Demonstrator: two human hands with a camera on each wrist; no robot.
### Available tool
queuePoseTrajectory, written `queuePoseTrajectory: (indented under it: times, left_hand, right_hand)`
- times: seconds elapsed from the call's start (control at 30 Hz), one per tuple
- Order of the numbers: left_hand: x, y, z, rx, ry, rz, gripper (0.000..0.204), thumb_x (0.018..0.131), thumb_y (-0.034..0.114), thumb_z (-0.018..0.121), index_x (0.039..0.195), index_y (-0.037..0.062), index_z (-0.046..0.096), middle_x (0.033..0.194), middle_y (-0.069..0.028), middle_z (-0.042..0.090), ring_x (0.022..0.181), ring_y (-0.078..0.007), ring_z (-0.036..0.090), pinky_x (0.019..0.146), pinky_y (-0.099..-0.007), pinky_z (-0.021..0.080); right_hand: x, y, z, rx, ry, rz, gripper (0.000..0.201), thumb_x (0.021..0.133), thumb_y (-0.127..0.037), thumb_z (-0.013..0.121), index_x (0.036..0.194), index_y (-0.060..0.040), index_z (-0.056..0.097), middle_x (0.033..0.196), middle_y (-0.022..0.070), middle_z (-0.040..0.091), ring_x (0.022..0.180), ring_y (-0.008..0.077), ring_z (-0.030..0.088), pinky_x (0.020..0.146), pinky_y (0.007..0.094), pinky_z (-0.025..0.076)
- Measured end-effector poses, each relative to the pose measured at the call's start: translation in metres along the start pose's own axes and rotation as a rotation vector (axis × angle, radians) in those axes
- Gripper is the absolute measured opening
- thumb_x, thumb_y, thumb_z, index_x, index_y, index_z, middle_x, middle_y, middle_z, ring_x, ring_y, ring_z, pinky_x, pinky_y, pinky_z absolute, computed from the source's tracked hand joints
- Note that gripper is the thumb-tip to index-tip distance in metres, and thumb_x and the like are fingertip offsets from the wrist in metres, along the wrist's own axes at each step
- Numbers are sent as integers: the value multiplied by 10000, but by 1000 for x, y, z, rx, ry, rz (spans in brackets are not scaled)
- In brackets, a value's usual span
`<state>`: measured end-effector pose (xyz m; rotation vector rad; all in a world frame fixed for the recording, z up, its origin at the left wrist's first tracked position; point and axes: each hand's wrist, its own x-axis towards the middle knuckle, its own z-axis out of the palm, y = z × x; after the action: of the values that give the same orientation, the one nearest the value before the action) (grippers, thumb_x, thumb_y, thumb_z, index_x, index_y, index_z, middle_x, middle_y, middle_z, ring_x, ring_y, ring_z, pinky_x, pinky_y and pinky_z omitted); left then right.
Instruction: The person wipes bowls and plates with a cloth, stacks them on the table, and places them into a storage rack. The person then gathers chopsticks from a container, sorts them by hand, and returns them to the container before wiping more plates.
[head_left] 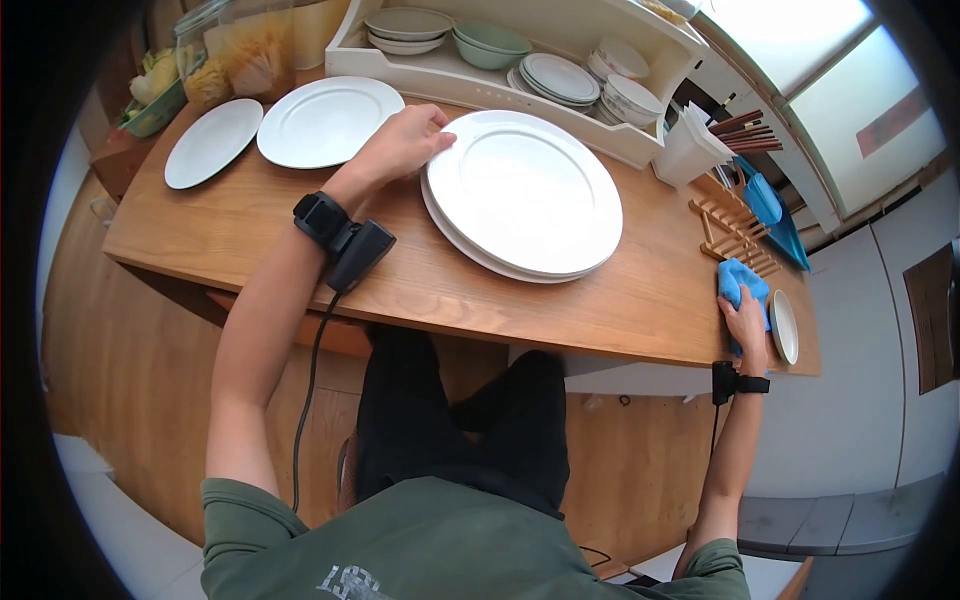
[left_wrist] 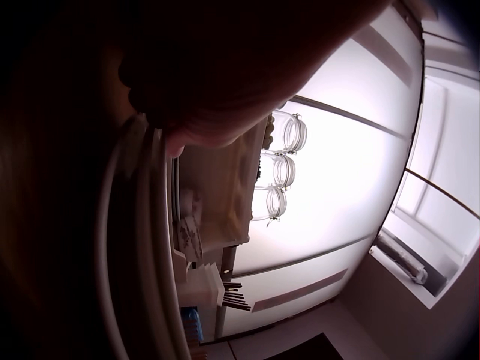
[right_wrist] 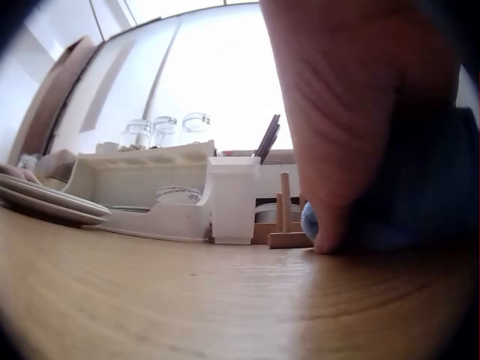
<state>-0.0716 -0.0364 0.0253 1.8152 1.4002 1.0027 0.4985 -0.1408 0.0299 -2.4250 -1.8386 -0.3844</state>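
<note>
Holding the rim of a large round white plate (head_left: 530,190) at its upper left with the left hand (head_left: 397,147): apparently pinching, with the thumb on the rim and the fingers curled by the edge, though unable to tell how far they reach underneath. Stacked over a matching large white plate (head_left: 446,236), near the middle of a brown wooden counter (head_left: 620,318). Lies to the right of the left fingers, round and so without a long axis, much nearer to that hand than to the other.

Gripping a crumpled blue cloth (head_left: 738,274) in the right hand (head_left: 745,325), with fingers closed round the fabric, near the counter's right end and well apart from the stacked pair. Note, just beside that hand on its outer side, a small white dish (head_left: 784,328).

Beyond the cloth, see a slatted wooden rack (head_left: 733,232). At the back, find an open white shelf unit (head_left: 430,70) holding stacked white plates (head_left: 407,22), pale green bowls (head_left: 492,42) and patterned white bowls (head_left: 632,97). To its right, see a white plastic holder (head_left: 690,147) with reddish-brown chopsticks (head_left: 745,133) leaning in it. At the back left, note a green basket (head_left: 160,112) with pale vegetables in it. On top of the shelf unit, in the right wrist view, find clear glass jars (right_wrist: 165,131) with contents too small to name.
</note>
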Motion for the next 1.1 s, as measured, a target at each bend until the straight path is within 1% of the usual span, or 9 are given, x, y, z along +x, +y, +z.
queuePoseTrajectory:
  times: [0.07,0.13,0.2,0.23,0.43,0.53,0.6,0.87,1.1]
  left_hand:
    - [0,-1,1,8,8,-8,315,906,197,579,1116,-35,544,679,-65,584,457,-98,461,383,-254,337]
    - [0,0,0,20,21,-15,315,908,199,576,1118,-33,544,691,-69,587,465,-100,466,387,-254,341]
    - [-2,4,-2,-19,-6,-41,327,890,216,591,1085,-46,570,783,-141,645,632,-171,588,540,-299,472]
    - [-3,5,-3,-15,-3,-43,327,890,216,591,1085,-46,570,783,-141,645,632,-171,588,540,-299,472]
    - [-3,7,-2,-31,-23,-68,316,916,199,561,1133,-28,534,674,-48,570,466,-86,457,379,-238,329]
    - [-4,6,-3,-62,-32,-71,301,898,203,579,1080,-35,552,664,-69,575,488,-119,488,424,-274,392]
    - [-1,1,0,-31,-28,-56,295,929,199,543,1129,-17,522,628,-21,548,449,-73,434,371,-232,315]
    - [4,-10,2,-94,-31,-12,257,939,184,523,1110,-7,513,611,-7,522,441,-65,410,373,-231,293]
    - [-2,1,1,-126,-35,-51,271,940,165,519,1112,-43,490,607,-4,506,436,-64,404,371,-230,292]
  right_hand:
    - [-9,-11,-10,31,-7,-31,493,823,-334,643,1204,-43,530,1044,281,598,987,457,559,864,463,449]
    - [-13,-31,-21,319,38,-234,462,824,-291,640,1194,-32,541,1027,244,615,995,435,568,871,440,444]
    - [-16,-63,-40,421,56,-310,435,806,-219,652,1188,-34,555,1042,204,615,1014,397,573,875,409,444]
    - [-19,-84,-54,446,54,-381,436,794,-183,656,1194,-40,556,1072,196,605,1034,378,570,883,394,443]
    - [-62,-232,-121,572,28,-855,433,775,-59,617,1205,-81,573,1160,154,568,1045,329,571,898,385,464]
    - [-70,-286,-115,528,-65,-1095,444,761,-33,606,1200,-82,573,1152,140,571,1032,320,571,886,384,465]
    - [-64,-322,-98,542,-37,-1162,417,770,-49,589,1184,-99,582,1103,150,578,998,339,573,867,405,468]
    - [-3,-387,-69,467,20,-1044,387,804,-124,547,1191,-137,567,1035,182,577,1001,356,570,864,425,470]
    - [59,-360,-55,335,-17,-822,450,818,-167,529,1267,-203,522,1194,174,549,1093,341,553,911,422,471]
